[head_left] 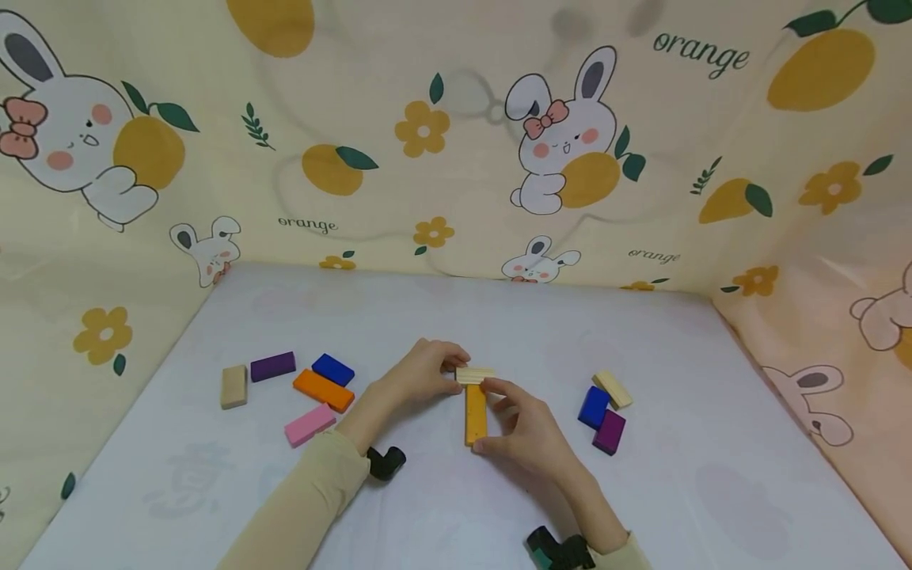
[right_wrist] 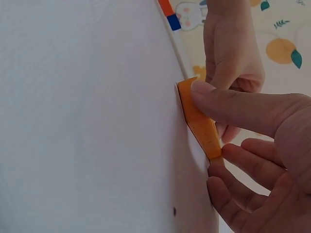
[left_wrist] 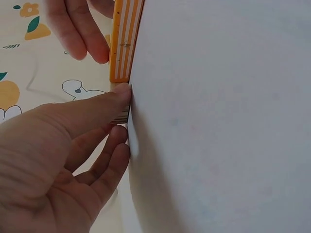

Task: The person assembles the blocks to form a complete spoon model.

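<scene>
Near the middle of the table, a yellow-orange wooden block [head_left: 476, 417] lies lengthwise, its far end meeting a natural-wood block [head_left: 473, 375] set crosswise, so the two form a T. My left hand [head_left: 416, 374] pinches the natural-wood block at its left end; in the left wrist view the thumb covers much of it. My right hand [head_left: 533, 431] holds the yellow-orange block, thumb at the near end and fingers toward the far end. White stripes mark one side of that yellow-orange block [left_wrist: 125, 41] in the left wrist view.
On the left lie a natural-wood block [head_left: 233, 387], a purple block [head_left: 273, 366], a blue block [head_left: 333, 370], an orange block [head_left: 324, 390] and a pink block [head_left: 309, 425]. Toward the right are another natural-wood block [head_left: 613, 389], a blue block [head_left: 594, 407] and a purple block [head_left: 609, 432].
</scene>
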The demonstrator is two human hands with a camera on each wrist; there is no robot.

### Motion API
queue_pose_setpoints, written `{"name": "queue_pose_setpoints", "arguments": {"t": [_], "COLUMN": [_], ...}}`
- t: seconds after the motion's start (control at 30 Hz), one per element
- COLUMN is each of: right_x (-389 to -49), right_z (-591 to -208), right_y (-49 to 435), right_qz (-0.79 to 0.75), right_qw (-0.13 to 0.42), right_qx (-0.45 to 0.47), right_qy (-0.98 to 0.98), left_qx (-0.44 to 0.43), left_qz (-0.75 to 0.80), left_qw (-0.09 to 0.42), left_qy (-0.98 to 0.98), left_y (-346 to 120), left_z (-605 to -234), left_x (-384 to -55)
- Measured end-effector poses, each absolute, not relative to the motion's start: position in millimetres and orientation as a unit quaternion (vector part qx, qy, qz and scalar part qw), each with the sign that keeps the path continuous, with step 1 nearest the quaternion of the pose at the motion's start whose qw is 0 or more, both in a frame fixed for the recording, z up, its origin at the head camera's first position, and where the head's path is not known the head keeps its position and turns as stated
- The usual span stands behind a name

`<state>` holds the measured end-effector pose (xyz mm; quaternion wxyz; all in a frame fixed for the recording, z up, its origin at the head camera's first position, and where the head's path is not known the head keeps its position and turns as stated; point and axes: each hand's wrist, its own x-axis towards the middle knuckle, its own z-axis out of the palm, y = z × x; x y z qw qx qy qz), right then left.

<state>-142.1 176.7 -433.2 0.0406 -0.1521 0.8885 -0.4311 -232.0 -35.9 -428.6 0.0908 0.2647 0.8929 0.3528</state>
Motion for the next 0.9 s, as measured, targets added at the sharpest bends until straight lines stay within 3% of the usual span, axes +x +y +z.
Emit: {"name": "queue_pose_setpoints", "arguments": {"t": [0.9], "right_x": [-143.2], "right_z": [-431.0], "right_y": [179.1], "right_qz": [-0.428], "right_qw": [0.057], "right_qx": [-0.167], "right_qy": [0.886], "left_qx": [0.254], "left_qz": [0.37], "left_qw": [0.091], "left_qy": [0.889], "left_y": [-36.6], "left_z": [-430.0], "left_x": [-227.5]}}
